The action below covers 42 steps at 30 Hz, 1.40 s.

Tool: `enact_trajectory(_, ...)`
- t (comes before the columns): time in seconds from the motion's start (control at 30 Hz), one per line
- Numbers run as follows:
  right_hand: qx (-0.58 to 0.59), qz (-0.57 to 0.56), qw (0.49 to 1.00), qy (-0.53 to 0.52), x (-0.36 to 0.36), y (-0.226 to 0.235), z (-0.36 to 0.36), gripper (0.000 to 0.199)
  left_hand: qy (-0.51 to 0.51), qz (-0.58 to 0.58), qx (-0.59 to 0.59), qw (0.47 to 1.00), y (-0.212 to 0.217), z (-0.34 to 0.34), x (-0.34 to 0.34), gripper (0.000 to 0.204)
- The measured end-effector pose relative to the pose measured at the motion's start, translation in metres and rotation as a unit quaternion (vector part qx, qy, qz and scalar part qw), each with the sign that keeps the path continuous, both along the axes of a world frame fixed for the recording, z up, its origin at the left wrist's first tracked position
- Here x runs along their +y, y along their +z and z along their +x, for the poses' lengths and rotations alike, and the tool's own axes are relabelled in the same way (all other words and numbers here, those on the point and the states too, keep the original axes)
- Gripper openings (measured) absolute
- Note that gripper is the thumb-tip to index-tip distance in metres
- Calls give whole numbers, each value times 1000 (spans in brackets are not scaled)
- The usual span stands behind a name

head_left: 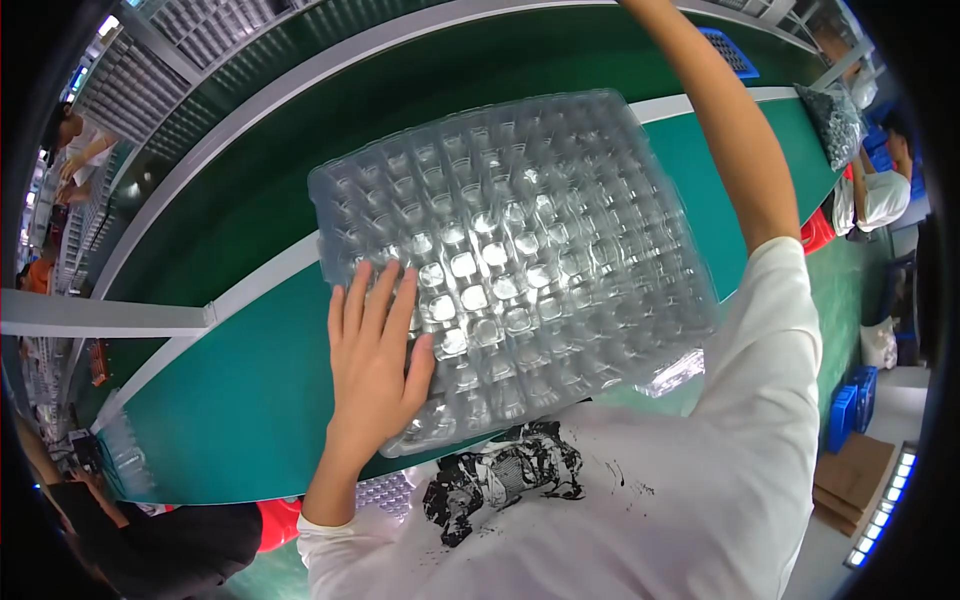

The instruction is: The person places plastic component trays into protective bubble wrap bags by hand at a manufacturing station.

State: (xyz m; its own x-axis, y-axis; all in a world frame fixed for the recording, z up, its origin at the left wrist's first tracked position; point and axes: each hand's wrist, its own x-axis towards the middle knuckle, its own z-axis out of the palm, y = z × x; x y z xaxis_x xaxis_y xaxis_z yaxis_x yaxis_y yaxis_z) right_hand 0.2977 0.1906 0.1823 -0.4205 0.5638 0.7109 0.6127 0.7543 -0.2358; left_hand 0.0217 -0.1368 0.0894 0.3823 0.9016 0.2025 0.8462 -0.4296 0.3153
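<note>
A large clear plastic blister tray (520, 260), with rows of moulded pockets, lies in front of me, tilted across the green tabletop and reaching over the edge of the belt. I cannot tell whether it is one tray or a stack. On its left side rests my left hand (375, 355), fingers stretched out and thumb apart, palm down over the rim. My right forearm (735, 130) reaches up and away past the tray's far right corner. Its hand lies beyond the top edge of the picture, so what it touches is hidden.
Beyond a pale rail runs a dark green belt (250, 190). A blue crate (728, 52) is at the far right, near a clear bag of small parts (832, 122). A metal bar (110, 315) crosses at left. Co-workers sit on both sides, one in black (190, 540) close by.
</note>
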Motion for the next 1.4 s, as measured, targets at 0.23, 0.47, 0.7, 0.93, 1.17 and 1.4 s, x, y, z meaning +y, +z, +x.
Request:
enact_trajectory(0.23, -60, -96, 986, -126, -7, -77, 34, 20, -11, 26, -18, 999, -7, 2, 3, 50)
enact_trajectory(0.47, 20, -49, 996, -77, -31, -20, -7, 21, 11, 49, -25, 998, -9, -5, -3, 48)
enact_trajectory(0.7, -17, 12, 1000, 1, -24, -53, -44, 29, 7, 56, -35, 998, -10, -4, -3, 48)
enact_trajectory(0.93, -56, -63, 996, 1, -45, -111, -102, 20, 10, 50, -43, 998, -10, -6, -5, 47)
enact_trajectory(1.17, 6, -42, 994, 104, -72, -29, -150, 30, 18, 70, -54, 996, -13, -8, -5, 48)
enact_trajectory(1.4, -14, -36, 991, 128, -82, -94, -174, 28, 18, 91, -61, 994, -22, -6, 0, 46)
